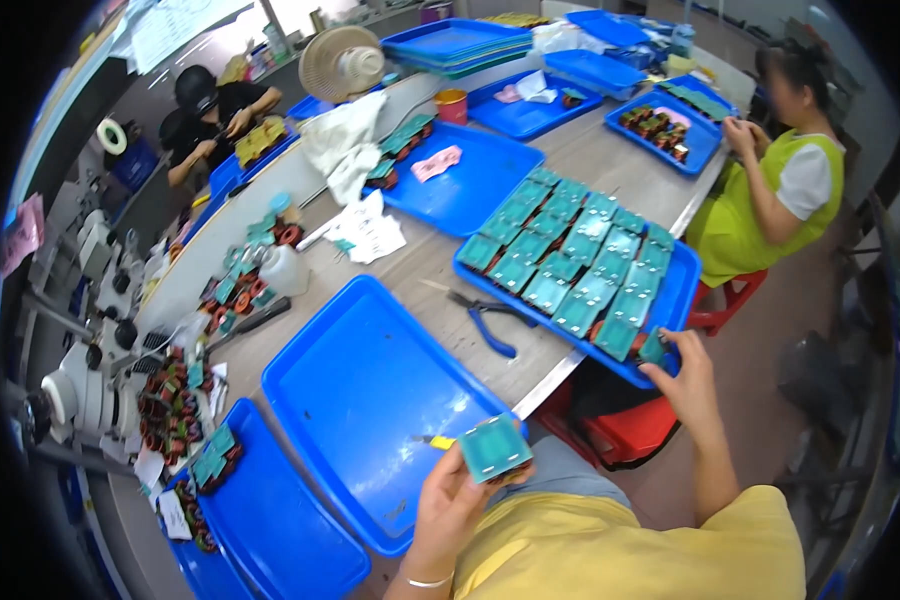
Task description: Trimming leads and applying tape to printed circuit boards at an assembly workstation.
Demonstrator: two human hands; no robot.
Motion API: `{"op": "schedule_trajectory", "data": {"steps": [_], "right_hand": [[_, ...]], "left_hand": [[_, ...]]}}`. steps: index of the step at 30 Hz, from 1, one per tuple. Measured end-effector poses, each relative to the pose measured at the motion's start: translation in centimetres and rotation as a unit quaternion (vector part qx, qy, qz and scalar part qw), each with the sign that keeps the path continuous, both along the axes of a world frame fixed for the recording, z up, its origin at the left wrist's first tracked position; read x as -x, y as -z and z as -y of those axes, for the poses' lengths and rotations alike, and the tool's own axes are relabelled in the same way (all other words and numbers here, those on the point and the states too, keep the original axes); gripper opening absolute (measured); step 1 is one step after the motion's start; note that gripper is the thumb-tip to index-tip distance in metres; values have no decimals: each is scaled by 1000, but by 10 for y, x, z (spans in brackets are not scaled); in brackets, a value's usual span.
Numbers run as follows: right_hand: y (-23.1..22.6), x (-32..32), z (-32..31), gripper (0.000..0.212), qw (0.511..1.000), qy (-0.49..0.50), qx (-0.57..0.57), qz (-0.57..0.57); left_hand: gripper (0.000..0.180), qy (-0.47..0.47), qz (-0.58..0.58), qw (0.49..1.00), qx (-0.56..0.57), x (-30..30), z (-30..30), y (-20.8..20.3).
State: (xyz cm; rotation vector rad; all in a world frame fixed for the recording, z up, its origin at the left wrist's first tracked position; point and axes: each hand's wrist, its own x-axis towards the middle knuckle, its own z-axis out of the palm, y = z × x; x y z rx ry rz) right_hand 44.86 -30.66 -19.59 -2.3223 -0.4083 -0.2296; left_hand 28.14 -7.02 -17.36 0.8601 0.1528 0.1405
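Note:
My left hand (450, 507) is closed around a coil part with a square teal top (495, 448) and a reddish-brown underside, holding it over the near edge of a blue tray (295, 365) and my lap. To the right, my right hand (692, 380) pinches another teal-topped coil part (654, 348) at the near right corner of a second blue tray (682, 290). Rows of the same parts (570, 245) fill most of that tray, teal sides up. My fingers partly cover the pinched part, so whether it touches the tray is unclear.
Blue-handled pliers (492, 335) lie between the trays. A yellow-handled tool (435, 441) rests in the nearer tray. Loose coils (170, 405) are heaped at left. A red stool (620, 425) stands below the table edge. Co-workers sit at right (785, 200) and far left (210, 125).

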Motion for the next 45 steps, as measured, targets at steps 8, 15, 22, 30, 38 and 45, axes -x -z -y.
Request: {"op": "schedule_trajectory", "data": {"steps": [8, 15, 22, 30, 38, 45], "right_hand": [[-13, -5, 2, 52, 996, -70, 47, -39], [-7, 1, 13, 63, 994, -53, -1, -94], [-28, 14, 8, 26, 989, -105, -104, -19], [-37, 35, -34, 25, 920, -287, -239, -119], [-62, 50, -97, 44, 804, -391, -365, -262], [-69, 51, -110, 45, 767, -470, -285, -331]], "left_hand": [[60, 8, 1, 1000, -16, 7, 3, -17], [63, 30, -2, 999, 22, 14, 1, -22], [57, 68, 22, 996, 58, 21, -4, -20], [65, 107, 42, 986, 122, 24, -6, -9], [61, 136, 64, 961, 232, 32, -3, 11], [51, 112, 19, 963, 246, 34, 0, 4]]}}
